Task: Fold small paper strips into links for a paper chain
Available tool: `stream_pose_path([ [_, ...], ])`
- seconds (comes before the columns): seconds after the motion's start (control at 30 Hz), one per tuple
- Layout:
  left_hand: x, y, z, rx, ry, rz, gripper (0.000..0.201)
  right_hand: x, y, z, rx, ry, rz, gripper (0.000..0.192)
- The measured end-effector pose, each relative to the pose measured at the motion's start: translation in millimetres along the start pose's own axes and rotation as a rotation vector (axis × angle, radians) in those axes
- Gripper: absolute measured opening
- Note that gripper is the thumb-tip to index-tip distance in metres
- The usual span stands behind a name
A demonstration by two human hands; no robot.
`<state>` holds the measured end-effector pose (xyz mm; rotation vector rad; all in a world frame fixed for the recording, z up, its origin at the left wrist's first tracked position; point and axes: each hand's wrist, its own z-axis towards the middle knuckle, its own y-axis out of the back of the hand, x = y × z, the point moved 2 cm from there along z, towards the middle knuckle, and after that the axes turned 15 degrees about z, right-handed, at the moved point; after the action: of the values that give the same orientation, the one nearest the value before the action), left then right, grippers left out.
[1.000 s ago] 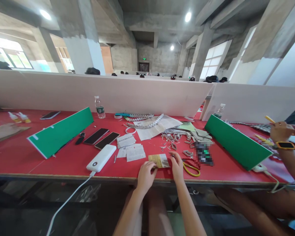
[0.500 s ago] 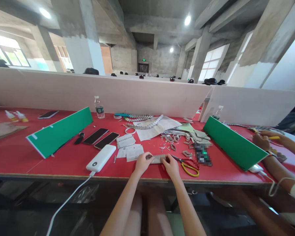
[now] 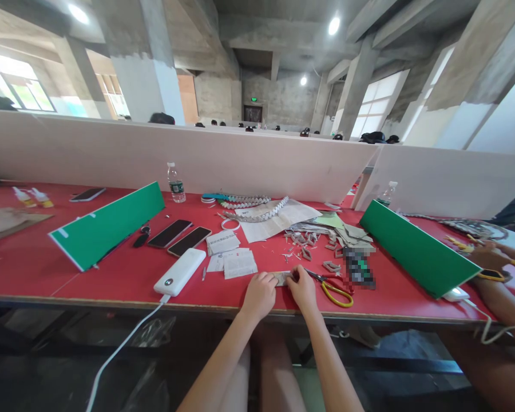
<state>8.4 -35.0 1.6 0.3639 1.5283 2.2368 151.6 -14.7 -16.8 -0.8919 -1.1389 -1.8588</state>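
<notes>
A small folded strip of printed paper (image 3: 282, 278) lies at the front of the red table between my two hands. My left hand (image 3: 260, 294) covers the strip's left end, its fingers close together and bent down over the paper. At the other end, my right hand (image 3: 302, 290) pinches the strip between thumb and fingers. Scissors (image 3: 335, 292) with yellow and red handles rest just right of my right hand. Cut paper sheets (image 3: 240, 264) are stacked beyond my left hand. Small folded paper pieces (image 3: 306, 253) and scraps are scattered behind the scissors.
A white power bank (image 3: 180, 273) with a cable and two phones (image 3: 190, 242) lie to the left. Woven paper chains (image 3: 257, 214) sit at the back, near a bottle (image 3: 176, 184). Green dividers (image 3: 111, 223) flank the space. A co-worker's hand (image 3: 491, 256) shows at right.
My left hand has turned over and slid onto the paper strip, hiding its left end. My right hand stays at the right end. The whole view has shifted slightly.
</notes>
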Motion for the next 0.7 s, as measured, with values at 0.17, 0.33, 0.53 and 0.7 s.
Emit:
stream_pose_path([
  [0.17,-3,-4.7,-10,-0.081,0.05,-0.034,0.029,-2,-2,-1,-0.002,0.044,-0.051,0.003],
  [0.33,-4,-9.3,-9,-0.072,0.051,0.003,0.032,-1,-2,-2,-0.03,0.076,-0.115,0.004],
  [0.53,-5,0.5,-9,-0.039,0.016,0.047,0.028,0,-1,-3,-0.022,0.067,-0.133,0.002],
  [0.7,-9,-1.7,-12,-0.022,0.054,0.069,0.03,-1,-2,-2,-0.021,0.076,-0.142,0.003],
])
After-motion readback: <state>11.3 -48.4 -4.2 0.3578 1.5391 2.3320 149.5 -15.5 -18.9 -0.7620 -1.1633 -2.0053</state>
